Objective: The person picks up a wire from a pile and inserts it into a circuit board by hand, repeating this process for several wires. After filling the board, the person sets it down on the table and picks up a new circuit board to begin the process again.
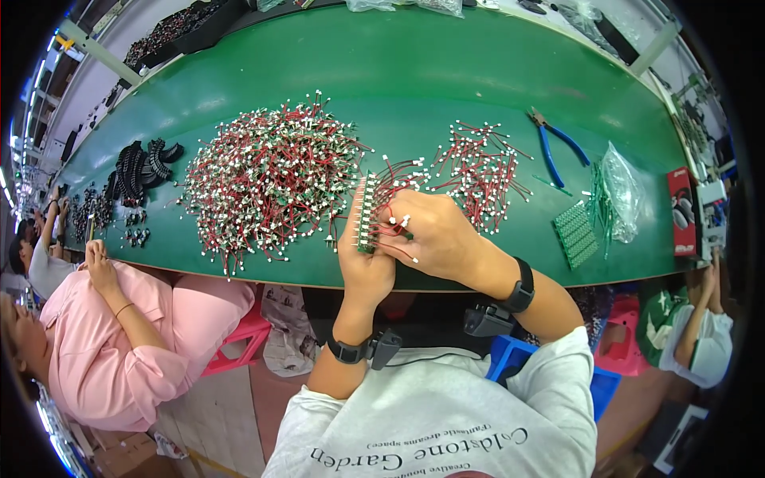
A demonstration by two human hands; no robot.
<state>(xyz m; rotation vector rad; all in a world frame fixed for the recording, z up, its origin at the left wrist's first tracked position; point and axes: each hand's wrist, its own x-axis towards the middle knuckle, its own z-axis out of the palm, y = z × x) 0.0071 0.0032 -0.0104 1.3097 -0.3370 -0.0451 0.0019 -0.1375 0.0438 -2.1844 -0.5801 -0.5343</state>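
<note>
A narrow strip of small circuit boards [366,213] stands upright over the table's front edge, with a row of pins along its left side. My left hand [365,269] is closed round its lower part. From the strip's right side fan out several red and black wires [397,177] with white connectors at their ends. My right hand [434,233] is closed at these wires, its fingers bent against the strip; the fingertips are partly hidden. Just left of the strip lies a large heap of wired connectors [275,179]. A smaller pile of the same leads [482,171] lies beyond my right hand.
Blue-handled cutters [558,147] lie on the green table [446,60] at the right. Near them are a green circuit panel [575,235], a clear plastic bag [621,191] and a red box [682,211]. Black parts [135,171] lie far left, near a person in pink [127,342].
</note>
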